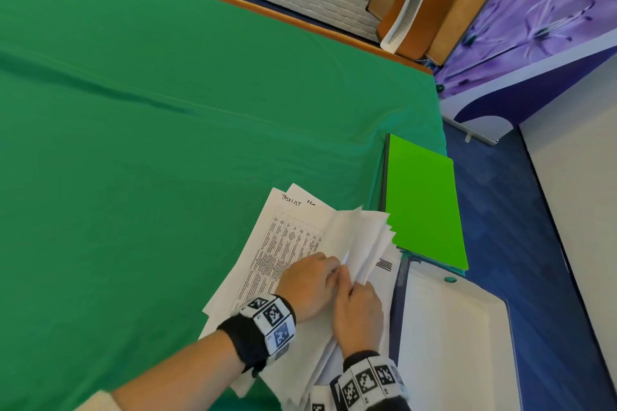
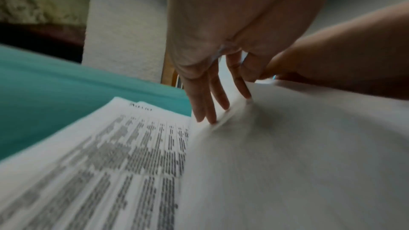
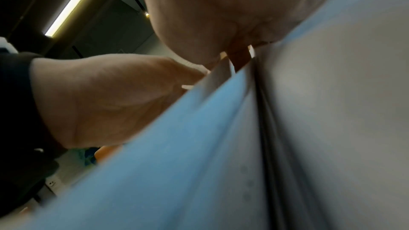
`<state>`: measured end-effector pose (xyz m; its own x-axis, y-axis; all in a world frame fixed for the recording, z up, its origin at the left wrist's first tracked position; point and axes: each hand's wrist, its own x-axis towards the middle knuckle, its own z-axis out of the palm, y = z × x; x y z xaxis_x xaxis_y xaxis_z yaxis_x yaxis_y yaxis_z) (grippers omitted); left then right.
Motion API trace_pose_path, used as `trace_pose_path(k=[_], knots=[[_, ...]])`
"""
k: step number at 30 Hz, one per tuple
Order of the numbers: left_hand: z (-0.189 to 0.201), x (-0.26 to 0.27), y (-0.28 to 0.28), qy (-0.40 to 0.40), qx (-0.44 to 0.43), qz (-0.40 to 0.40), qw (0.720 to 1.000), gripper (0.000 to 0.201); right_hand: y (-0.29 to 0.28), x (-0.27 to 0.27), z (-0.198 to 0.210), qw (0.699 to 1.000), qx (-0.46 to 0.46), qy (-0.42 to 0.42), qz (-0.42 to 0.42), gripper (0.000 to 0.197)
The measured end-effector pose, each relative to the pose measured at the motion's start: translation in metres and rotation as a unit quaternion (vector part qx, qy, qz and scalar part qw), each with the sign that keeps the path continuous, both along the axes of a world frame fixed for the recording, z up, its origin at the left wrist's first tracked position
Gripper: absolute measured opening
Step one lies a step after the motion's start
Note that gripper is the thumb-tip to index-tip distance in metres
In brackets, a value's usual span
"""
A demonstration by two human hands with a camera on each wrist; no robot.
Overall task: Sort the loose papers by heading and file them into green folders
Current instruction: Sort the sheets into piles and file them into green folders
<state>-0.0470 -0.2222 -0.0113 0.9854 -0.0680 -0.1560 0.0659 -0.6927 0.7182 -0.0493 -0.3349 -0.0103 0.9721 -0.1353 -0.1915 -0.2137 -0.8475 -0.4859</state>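
With our left hand and right hand pinching the lifted sheets, we risk several slipping together, hiding a heading and misfiling into the folder.

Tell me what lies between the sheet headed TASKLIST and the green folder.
In the head view, a fanned bunch of lifted sheets lies between the TASKLIST sheet and the green folder, its corners overlapping the folder's near edge.

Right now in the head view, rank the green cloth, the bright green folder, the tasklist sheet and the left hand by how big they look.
1. green cloth, by far
2. green folder
3. tasklist sheet, partly hidden under other papers and the hand, so its place against the folder is unsure
4. left hand
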Motion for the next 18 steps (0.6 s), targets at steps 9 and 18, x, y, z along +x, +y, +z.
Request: trace_pose_path(k=[9, 18], knots=[[-0.021, 0.005, 0.035, 0.183, -0.312, 0.056, 0.930, 0.023, -0.004, 0.005, 0.005, 0.997, -0.067, 0.032, 0.012, 0.043], [-0.052, 0.014, 0.102, 0.176, 0.111, 0.247, 0.946, 0.045, -0.009, 0.006, -0.002, 0.999, -0.029, 0.022, 0.005, 0.038]])
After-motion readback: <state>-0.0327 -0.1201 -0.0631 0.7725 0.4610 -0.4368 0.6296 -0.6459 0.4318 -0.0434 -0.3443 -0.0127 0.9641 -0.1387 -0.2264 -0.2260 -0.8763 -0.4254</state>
